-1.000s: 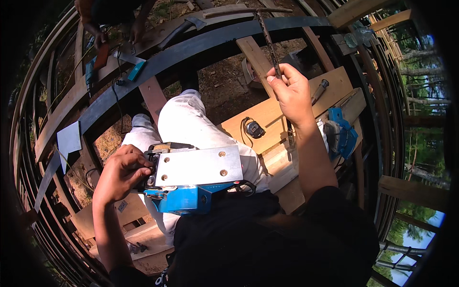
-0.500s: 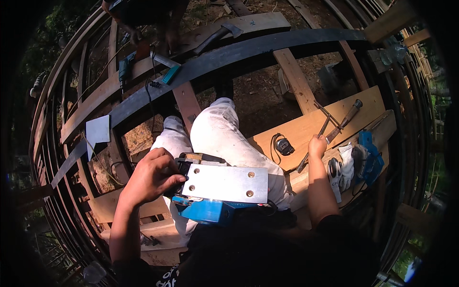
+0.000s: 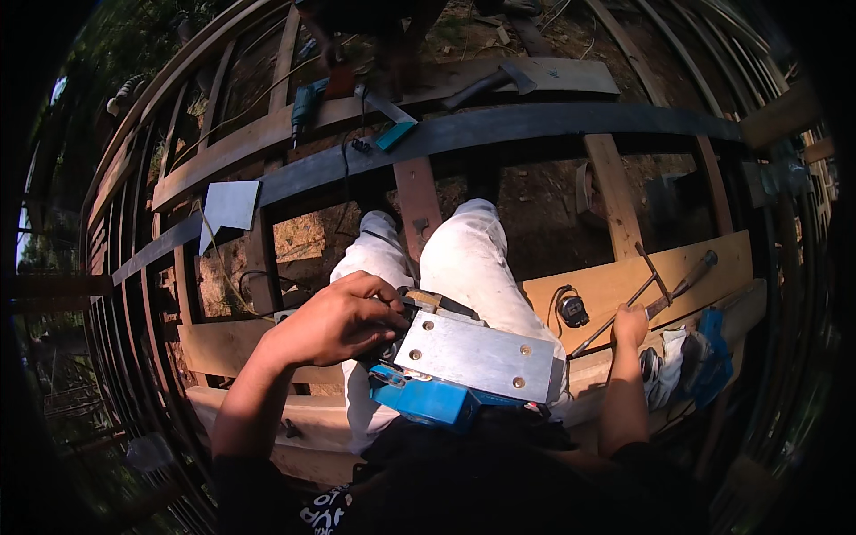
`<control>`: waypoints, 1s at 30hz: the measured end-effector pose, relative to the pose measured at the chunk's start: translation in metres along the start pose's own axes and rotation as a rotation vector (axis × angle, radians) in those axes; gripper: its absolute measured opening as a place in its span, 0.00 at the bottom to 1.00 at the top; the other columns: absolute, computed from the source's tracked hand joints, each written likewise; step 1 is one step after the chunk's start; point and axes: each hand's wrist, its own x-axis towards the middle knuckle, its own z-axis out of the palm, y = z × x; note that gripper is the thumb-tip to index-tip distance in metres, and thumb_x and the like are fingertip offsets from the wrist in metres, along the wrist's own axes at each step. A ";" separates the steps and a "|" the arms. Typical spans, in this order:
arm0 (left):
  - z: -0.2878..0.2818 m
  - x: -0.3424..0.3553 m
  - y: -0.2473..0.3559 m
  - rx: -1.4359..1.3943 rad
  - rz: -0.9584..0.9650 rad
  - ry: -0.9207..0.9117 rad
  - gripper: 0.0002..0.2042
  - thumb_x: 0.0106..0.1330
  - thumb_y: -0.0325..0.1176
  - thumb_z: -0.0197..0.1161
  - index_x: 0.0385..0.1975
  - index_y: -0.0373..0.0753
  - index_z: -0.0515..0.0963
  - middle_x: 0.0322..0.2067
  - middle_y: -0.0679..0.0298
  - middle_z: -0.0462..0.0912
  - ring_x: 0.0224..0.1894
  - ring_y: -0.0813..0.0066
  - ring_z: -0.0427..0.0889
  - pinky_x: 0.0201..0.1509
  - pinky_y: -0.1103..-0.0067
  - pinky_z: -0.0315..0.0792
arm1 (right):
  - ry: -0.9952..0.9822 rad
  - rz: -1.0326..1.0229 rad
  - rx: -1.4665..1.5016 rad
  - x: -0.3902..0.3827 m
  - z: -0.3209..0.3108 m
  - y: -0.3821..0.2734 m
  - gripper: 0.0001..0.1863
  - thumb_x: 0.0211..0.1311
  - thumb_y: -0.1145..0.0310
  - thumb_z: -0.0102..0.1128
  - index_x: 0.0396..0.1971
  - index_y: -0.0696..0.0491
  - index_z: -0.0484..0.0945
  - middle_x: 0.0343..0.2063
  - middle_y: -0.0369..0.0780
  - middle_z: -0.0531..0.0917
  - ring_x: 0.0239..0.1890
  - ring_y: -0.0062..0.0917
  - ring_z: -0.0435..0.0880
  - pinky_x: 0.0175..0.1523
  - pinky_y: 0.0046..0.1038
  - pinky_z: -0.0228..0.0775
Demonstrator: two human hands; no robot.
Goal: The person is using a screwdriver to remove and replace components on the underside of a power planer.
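A blue electric planer (image 3: 434, 399) lies upside down across my lap, its flat metal sole (image 3: 481, 357) with several screw holes facing up. My left hand (image 3: 343, 319) is closed at the planer's dark end, fingers bent and partly hiding it. Over on the right-hand plank, my right hand (image 3: 630, 327) is closed beside a T-shaped metal rod (image 3: 661, 282) and a wooden-handled tool (image 3: 693, 274). Its fingers hide what they grip. Left of that hand sits a black and silver tape measure (image 3: 572, 308) with a strap.
White gloves (image 3: 666, 367) and another blue power tool (image 3: 711, 355) rest at right. Ahead lie a long dark beam (image 3: 526, 122), an axe (image 3: 499, 82), a teal drill (image 3: 307, 107) and a metal sheet (image 3: 232, 204). Gaps open between the beams. Another person's arms show at the top.
The view has turned, so most things sit farther right. My left hand has curled more over the planer's end. My right hand stays by the rod and the wooden-handled tool.
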 end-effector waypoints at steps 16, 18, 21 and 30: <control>0.002 -0.003 0.002 0.013 -0.153 -0.014 0.13 0.61 0.36 0.69 0.42 0.36 0.83 0.48 0.59 0.81 0.55 0.56 0.77 0.61 0.67 0.71 | -0.120 -0.639 0.701 -0.070 -0.067 -0.154 0.08 0.64 0.71 0.63 0.29 0.59 0.76 0.18 0.32 0.74 0.21 0.12 0.67 0.27 0.20 0.62; 0.004 -0.004 -0.003 -0.010 -0.043 0.016 0.13 0.61 0.35 0.69 0.42 0.36 0.84 0.49 0.59 0.81 0.55 0.56 0.77 0.61 0.66 0.71 | -0.135 -0.700 0.715 -0.086 -0.076 -0.170 0.08 0.64 0.71 0.63 0.30 0.59 0.77 0.19 0.32 0.74 0.21 0.12 0.67 0.27 0.20 0.62; 0.003 -0.005 -0.015 0.000 0.110 0.011 0.11 0.60 0.33 0.70 0.39 0.35 0.84 0.50 0.58 0.81 0.55 0.58 0.77 0.61 0.67 0.72 | -0.206 -0.851 0.737 -0.107 -0.091 -0.190 0.07 0.64 0.72 0.62 0.32 0.60 0.78 0.22 0.31 0.76 0.24 0.12 0.68 0.30 0.18 0.63; 0.011 -0.005 -0.019 -0.068 0.128 0.083 0.14 0.61 0.40 0.70 0.33 0.33 0.81 0.43 0.54 0.81 0.48 0.53 0.81 0.52 0.65 0.75 | -0.536 -1.053 0.763 -0.151 -0.140 -0.227 0.06 0.64 0.73 0.64 0.34 0.60 0.79 0.26 0.35 0.80 0.29 0.15 0.76 0.36 0.19 0.68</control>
